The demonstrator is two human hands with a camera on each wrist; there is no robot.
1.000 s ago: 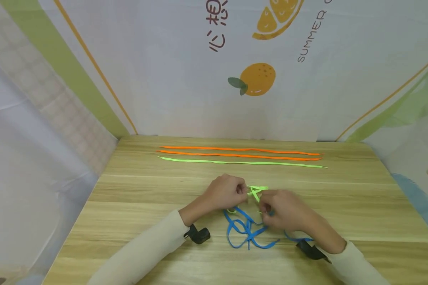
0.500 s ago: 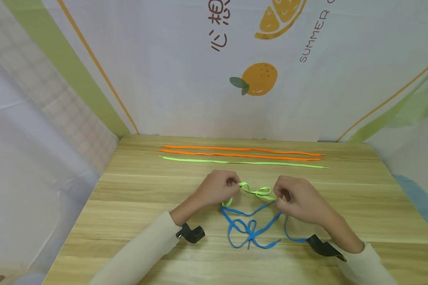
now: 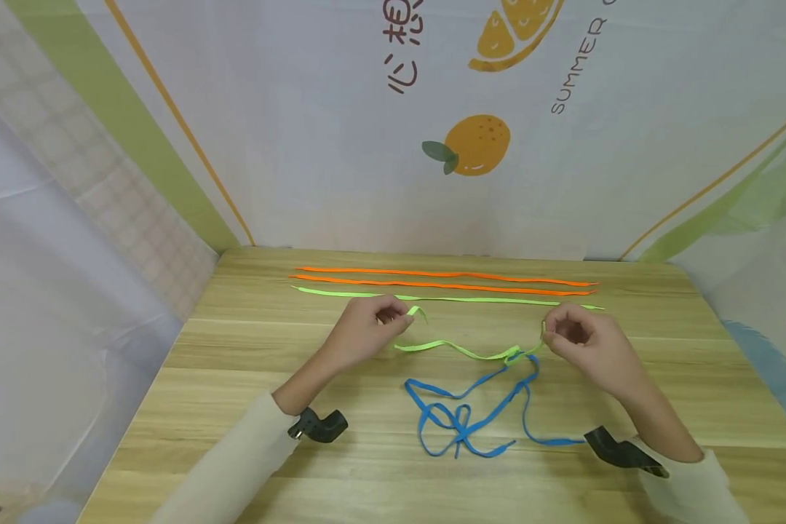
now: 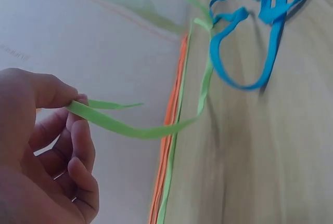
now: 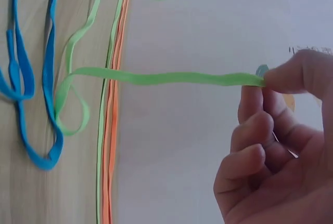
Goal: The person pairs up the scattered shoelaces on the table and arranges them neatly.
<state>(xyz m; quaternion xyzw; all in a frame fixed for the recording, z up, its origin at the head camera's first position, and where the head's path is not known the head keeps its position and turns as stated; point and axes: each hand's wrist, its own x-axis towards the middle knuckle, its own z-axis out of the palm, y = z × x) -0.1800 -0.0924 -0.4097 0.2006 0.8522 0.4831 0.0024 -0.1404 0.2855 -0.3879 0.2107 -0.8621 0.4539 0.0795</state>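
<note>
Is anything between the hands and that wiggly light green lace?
Nothing visible: the left hand and right hand each pinch the wiggly, flat, light green lace directly. A tangled, flat blue lace appears to touch its loop.

And there it is on the cloth (image 3: 314,160), beyond the right grip (image 3: 589,346): "SUMMER" (image 3: 575,64), next letter cropped! Beyond the left grip (image 3: 360,329), "心想" (image 3: 402,47)!

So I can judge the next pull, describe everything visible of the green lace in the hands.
The green lace is a flat, narrow, yellow-green strip, seemingly woven. The left hand pinches it near one end, a short tail free; the right hand pinches it near the other. Between them it droops over the table, with a small loop nearer the right hand, where it meets blue lacing; whether they are linked is unclear.
</note>
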